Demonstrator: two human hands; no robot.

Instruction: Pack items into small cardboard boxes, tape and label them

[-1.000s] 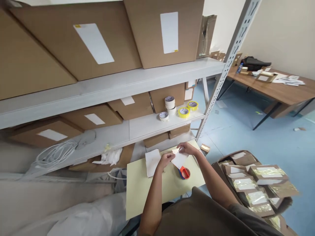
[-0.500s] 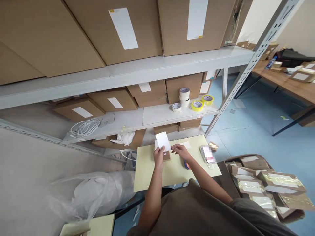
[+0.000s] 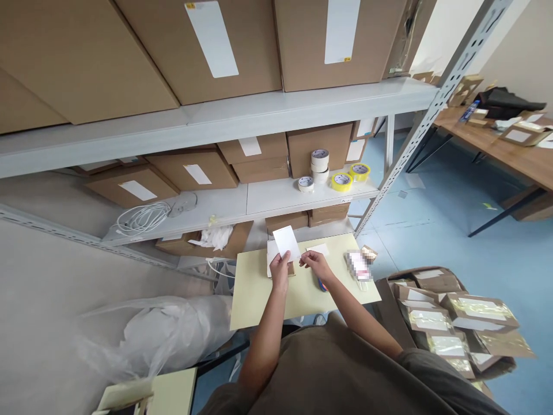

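Observation:
A white card or sheet (image 3: 286, 241) is pinched between the thumb and fingers of my left hand (image 3: 279, 270), above the pale yellow table (image 3: 254, 288). My right hand (image 3: 314, 262) is closed at the card's lower right corner, its fingertips pressed together; whether they grip the corner is too small to tell. Below my left hand a small cardboard box (image 3: 291, 268) with white paper beside it is partly hidden. A blue roll (image 3: 322, 285) sits under my right wrist. Another white paper (image 3: 318, 249) lies behind my right hand.
Shelving (image 3: 224, 121) with large cartons stands ahead; its middle shelf bears white tape rolls (image 3: 319, 161), yellow tape rolls (image 3: 341, 181) and a coiled white cable (image 3: 144, 218). A carton of taped boxes (image 3: 479, 311) is at right, plastic wrap (image 3: 173, 334) at left. A blurred item (image 3: 358, 265) lies on the table's right.
The view has shifted slightly, so the shelves and table appear a little further left and higher. The card remains in my left hand, with my right hand still close to its corner.

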